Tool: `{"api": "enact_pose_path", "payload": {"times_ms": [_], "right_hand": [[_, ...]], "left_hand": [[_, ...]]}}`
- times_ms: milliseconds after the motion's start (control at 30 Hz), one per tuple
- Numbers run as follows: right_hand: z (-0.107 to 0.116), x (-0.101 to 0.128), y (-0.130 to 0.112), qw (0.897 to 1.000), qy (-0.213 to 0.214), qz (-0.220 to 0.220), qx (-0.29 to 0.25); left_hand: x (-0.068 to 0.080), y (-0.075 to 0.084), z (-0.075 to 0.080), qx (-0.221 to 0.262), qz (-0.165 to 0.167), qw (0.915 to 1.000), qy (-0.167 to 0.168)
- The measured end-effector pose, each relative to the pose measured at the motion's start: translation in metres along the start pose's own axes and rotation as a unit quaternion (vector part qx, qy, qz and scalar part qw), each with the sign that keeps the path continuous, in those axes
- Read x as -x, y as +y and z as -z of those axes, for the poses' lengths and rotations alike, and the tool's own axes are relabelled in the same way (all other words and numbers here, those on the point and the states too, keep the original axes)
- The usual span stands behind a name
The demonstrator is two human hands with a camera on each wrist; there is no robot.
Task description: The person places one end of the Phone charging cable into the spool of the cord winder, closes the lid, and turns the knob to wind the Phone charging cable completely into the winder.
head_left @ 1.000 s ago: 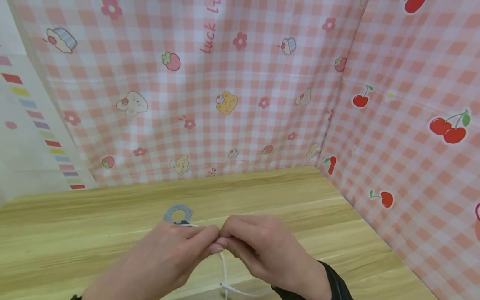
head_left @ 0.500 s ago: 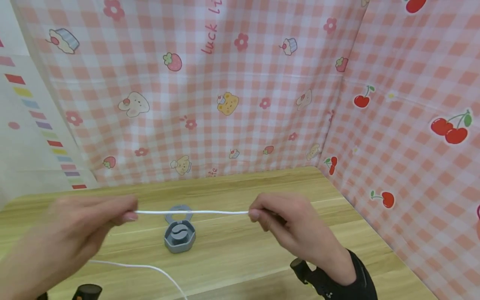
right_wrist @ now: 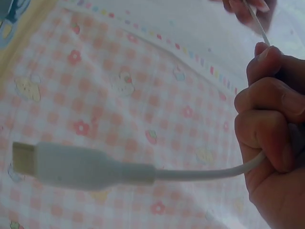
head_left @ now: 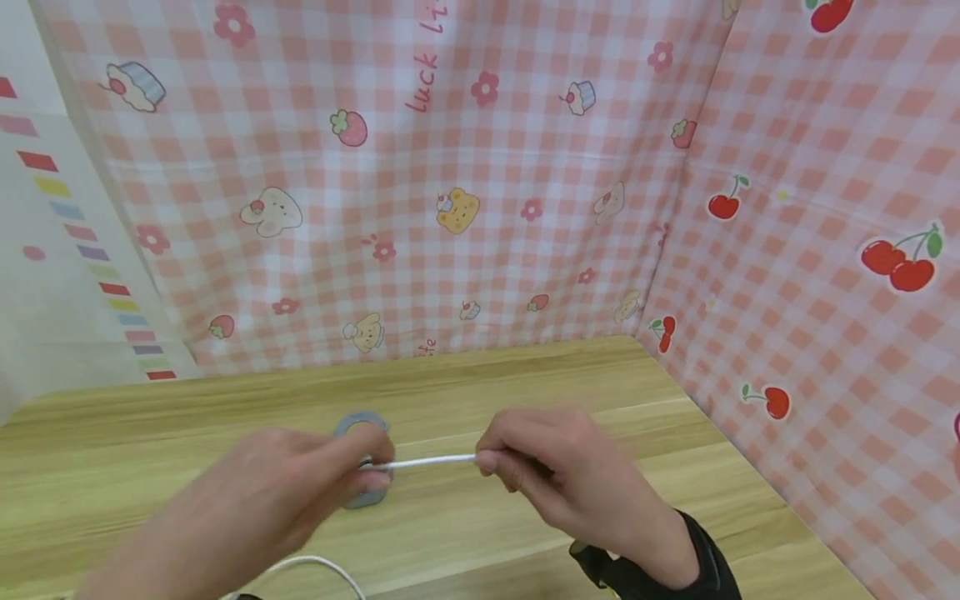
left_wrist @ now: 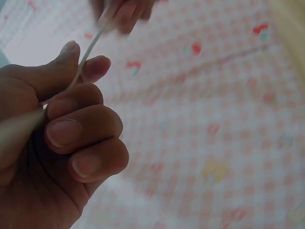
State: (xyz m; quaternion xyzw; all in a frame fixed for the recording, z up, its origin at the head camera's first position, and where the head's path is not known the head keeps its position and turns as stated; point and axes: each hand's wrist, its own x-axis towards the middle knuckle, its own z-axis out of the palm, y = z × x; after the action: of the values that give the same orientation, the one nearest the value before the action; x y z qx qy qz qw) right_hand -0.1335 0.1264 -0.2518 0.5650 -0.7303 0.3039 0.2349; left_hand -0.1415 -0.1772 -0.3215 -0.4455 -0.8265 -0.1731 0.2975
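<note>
Head view. The left hand (head_left: 300, 483) and right hand (head_left: 555, 467) each pinch a white cable (head_left: 431, 460) between thumb and forefinger, holding a short taut span just above the desk (head_left: 525, 383). Half a second ago the hands stood well apart with a long span stretched between them; they have now drawn inward, and the left hand partly covers the grey cable winder (head_left: 362, 425) that was then in full view, its lid open behind it. The shortened span, lowered toward the winder, suggests the cable is being brought to its spool. A slack loop of the cable trails over the desk at the lower edge, beneath the left hand. Pink checked cloth (head_left: 450, 208) walls the desk at the back and on the right.

Left wrist view. The left hand (left_wrist: 62, 143) has thumb and forefinger pressed on the cable (left_wrist: 88, 50); the remaining fingers (left_wrist: 83, 131) are curled toward the palm. The cable runs up to the blurred right hand (left_wrist: 124, 12).

Right wrist view. The right hand (right_wrist: 271, 124) holds the cable (right_wrist: 200, 174) within curled fingers (right_wrist: 267, 102); the free end, with its white connector (right_wrist: 71, 167), juts out from the fist in mid-air. The other run rises to the left hand (right_wrist: 248, 9).
</note>
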Motion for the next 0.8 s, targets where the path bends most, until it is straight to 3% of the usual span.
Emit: {"api": "enact_pose_path", "payload": {"times_ms": [67,133,200,333,467,633,800], "right_hand": [[-0.008,-0.001,-0.004,1.000,-0.014,0.003,-0.002],[-0.015,-0.001,-0.009,1.000,-0.022,-0.004,-0.003],[-0.020,-0.002,-0.011,1.000,-0.026,-0.005,-0.008],[-0.020,-0.003,-0.011,0.999,-0.028,-0.006,-0.021],[-0.011,-0.003,-0.006,0.999,-0.034,-0.013,-0.027],[0.005,0.002,0.003,0.999,-0.027,-0.035,-0.022],[0.012,0.004,0.007,0.999,-0.030,-0.035,-0.016]], "left_hand": [[-0.038,0.045,0.010,0.007,-0.010,0.9999,-0.009],[-0.057,0.066,0.011,0.010,-0.028,0.9996,-0.001],[-0.064,0.075,0.011,0.012,-0.033,0.9994,-0.001],[-0.062,0.072,0.012,0.014,-0.028,0.9995,0.004],[-0.056,0.063,0.031,-0.029,0.005,0.9996,0.006],[-0.038,0.040,0.060,-0.046,0.033,0.9984,-0.002],[-0.017,0.016,0.067,-0.040,0.025,0.9989,0.006]]}}
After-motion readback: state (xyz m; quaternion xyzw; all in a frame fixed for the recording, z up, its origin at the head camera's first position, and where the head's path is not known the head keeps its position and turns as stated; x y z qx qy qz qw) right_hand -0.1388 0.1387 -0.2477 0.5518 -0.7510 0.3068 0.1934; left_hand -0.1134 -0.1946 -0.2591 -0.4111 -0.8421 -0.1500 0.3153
